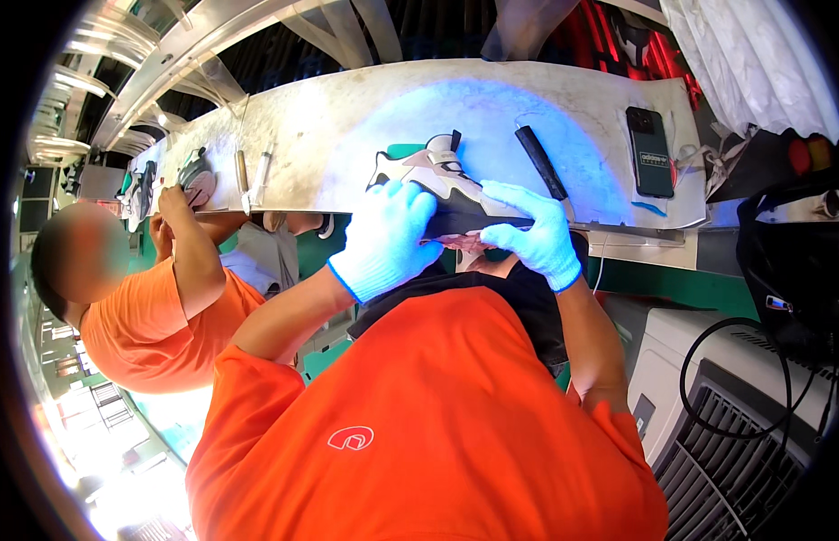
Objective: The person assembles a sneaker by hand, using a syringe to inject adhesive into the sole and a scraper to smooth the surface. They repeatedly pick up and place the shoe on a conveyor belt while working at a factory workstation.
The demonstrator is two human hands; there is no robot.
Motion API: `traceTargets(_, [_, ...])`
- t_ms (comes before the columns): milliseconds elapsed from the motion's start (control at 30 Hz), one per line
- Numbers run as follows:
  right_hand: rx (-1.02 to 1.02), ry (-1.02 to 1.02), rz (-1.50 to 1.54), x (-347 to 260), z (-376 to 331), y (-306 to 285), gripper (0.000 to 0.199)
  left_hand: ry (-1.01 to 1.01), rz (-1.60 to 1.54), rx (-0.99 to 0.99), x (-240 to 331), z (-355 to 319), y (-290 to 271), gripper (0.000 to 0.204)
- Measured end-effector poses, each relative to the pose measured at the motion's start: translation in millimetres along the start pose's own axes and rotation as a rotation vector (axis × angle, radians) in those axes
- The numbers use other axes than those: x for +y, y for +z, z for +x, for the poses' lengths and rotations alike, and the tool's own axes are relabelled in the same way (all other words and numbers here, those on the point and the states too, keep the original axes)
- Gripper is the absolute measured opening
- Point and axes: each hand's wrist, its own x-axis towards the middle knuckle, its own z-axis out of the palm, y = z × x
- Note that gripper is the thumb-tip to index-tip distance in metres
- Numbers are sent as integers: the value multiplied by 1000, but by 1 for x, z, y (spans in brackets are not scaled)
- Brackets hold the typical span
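At the table's near edge, both my gloved hands grip a dark sneaker (474, 224) with a pinkish underside; the fingers cover much of it. My left hand (389, 236) is closed over its left end. On the right end, my right hand (535, 233) pinches it between the thumb below and the fingers above. Just beyond lies a white, black and green sneaker (428, 168), partly hidden behind my left fingers. Whether the two touch, I cannot tell.
A black bar-shaped tool (540, 162) and a dark phone (650, 151) lie on the table (329, 117) to the right. At left, a person in orange (172, 320) handles another sneaker (197, 178). A black bag (789, 252) hangs at far right, above a grey machine (708, 388).
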Motion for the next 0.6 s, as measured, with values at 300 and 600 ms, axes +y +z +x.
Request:
traceTargets(300, [-123, -165, -350, -25, 9, -3, 79, 134, -200, 16, -13, 18, 8, 40])
traceTargets(600, [-8, -264, -543, -37, 4, 13, 66, 325, -265, 89, -18, 19, 5, 35])
